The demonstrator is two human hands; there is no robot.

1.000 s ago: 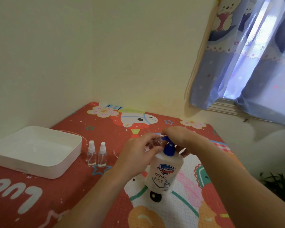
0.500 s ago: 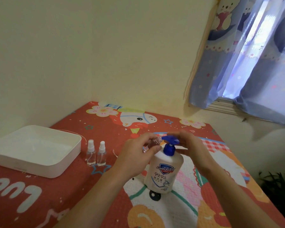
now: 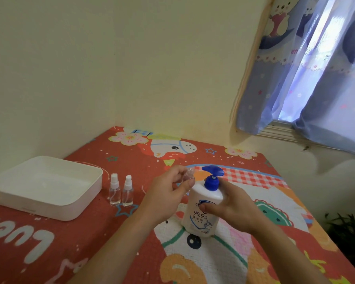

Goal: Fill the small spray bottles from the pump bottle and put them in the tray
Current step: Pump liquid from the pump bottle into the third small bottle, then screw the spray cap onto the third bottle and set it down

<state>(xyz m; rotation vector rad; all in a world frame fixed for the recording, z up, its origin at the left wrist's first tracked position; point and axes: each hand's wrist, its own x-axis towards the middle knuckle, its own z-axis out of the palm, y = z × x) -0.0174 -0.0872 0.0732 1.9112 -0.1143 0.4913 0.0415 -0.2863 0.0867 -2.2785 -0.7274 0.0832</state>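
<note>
Left hand (image 3: pixel 168 193) pinches half-hidden clear bottle (image 3: pixel 188 174); right hand (image 3: pixel 232 203) grips pump bottle (image 3: pixel 203 210).

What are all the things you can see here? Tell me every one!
tray: 1, white, left on the mat, nothing seen in it
capped spray bottles: 2, clear with white tops, upright beside the tray
small clear bottle: 1, see-through, in the left hand by the pump spout
pump bottle: 1, white with blue pump, mat centre
mat: 1, red cartoon print
curtain: 1, blue, upper right
plant: 1, dark green, lower right
left hand: 1, holds the small clear bottle
right hand: 1, grips the pump bottle's body
</note>
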